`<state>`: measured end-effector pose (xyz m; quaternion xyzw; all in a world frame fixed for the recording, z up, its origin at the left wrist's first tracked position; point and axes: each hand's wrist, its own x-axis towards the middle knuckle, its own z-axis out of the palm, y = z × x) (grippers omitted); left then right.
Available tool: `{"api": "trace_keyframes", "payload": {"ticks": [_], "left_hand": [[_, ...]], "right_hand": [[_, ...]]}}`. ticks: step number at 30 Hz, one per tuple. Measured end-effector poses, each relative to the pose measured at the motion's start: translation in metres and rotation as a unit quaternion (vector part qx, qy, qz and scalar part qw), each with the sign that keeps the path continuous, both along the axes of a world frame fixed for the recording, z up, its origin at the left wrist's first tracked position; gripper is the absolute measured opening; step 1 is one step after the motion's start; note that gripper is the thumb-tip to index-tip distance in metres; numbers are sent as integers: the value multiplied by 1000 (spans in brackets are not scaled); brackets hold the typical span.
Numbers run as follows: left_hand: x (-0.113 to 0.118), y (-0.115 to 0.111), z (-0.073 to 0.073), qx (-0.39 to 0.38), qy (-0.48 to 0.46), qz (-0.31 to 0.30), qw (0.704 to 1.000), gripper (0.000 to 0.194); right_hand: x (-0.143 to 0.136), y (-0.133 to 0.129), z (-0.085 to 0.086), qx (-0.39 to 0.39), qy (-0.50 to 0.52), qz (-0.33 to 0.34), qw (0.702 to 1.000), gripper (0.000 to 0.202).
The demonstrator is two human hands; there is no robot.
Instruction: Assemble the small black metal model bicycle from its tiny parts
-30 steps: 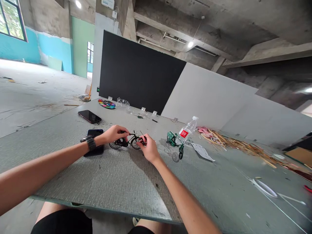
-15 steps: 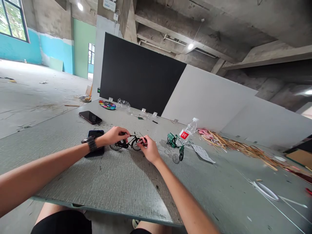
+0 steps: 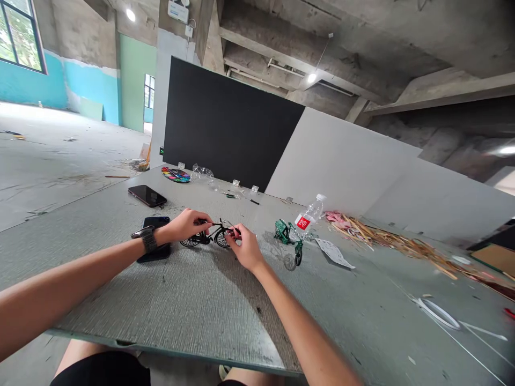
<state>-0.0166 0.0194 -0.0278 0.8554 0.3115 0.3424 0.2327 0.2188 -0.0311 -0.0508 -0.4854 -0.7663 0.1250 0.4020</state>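
On the grey, wood-grained tabletop [image 3: 169, 300], we have a small black metal model bicycle [image 3: 207, 239] standing upright between our two hands, its front wheel towards our right. Our left hand [image 3: 185, 225] reaches over its rear half, with the fingers closed on the saddle area; the exact contact is hidden behind them. Our right hand [image 3: 247, 251] is at the front wheel, fingers pinched together around a thin, dark, stick-like piece [image 3: 236, 231] that slants up towards the handlebar. We cannot tell whether its tip touches the bicycle.

We wear a black wristwatch [image 3: 148, 238] on our left wrist, which lies over a dark phone [image 3: 155, 253]. A second phone, black-screened with a reddish edge [image 3: 147, 195], lies farther back, and beyond it sits a round multicoloured palette [image 3: 176, 175] beside crumpled clear plastic [image 3: 202, 171].

To the right of our hands stands a green model bicycle [image 3: 284, 230], with its front wheel turned towards us. Just behind it, a clear plastic bottle with a red and white label [image 3: 310, 213] leans to the right, and a printed white sheet of paper [image 3: 335, 253] lies beside them. Farther right we see a heap of thin wooden strips [image 3: 386, 236] and a white ring-shaped coil [image 3: 438, 313].
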Motion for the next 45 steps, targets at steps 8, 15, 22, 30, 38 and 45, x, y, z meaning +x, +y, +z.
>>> {"api": "trace_keyframes", "payload": {"ticks": [8, 15, 22, 30, 38, 45], "left_hand": [[1, 1, -4, -32, -10, -20, 999, 23], [-1, 0, 1, 32, 19, -12, 999, 25], [-1, -2, 2, 40, 14, -16, 999, 25], [-1, -2, 3, 59, 38, -17, 997, 25], [-2, -6, 11, 56, 53, -34, 996, 21], [-2, 3, 10, -116, -4, -118, 986, 21]], "right_hand": [[-4, -1, 0, -10, 25, 1, 1000, 31], [-7, 2, -5, -8, 62, -13, 998, 26], [-7, 2, -4, 69, 28, -77, 994, 22], [-12, -6, -1, -41, 109, 44, 992, 33], [-15, -6, -1, -65, 168, 54, 982, 42], [-18, -3, -4, -46, 149, 37, 987, 37]]}}
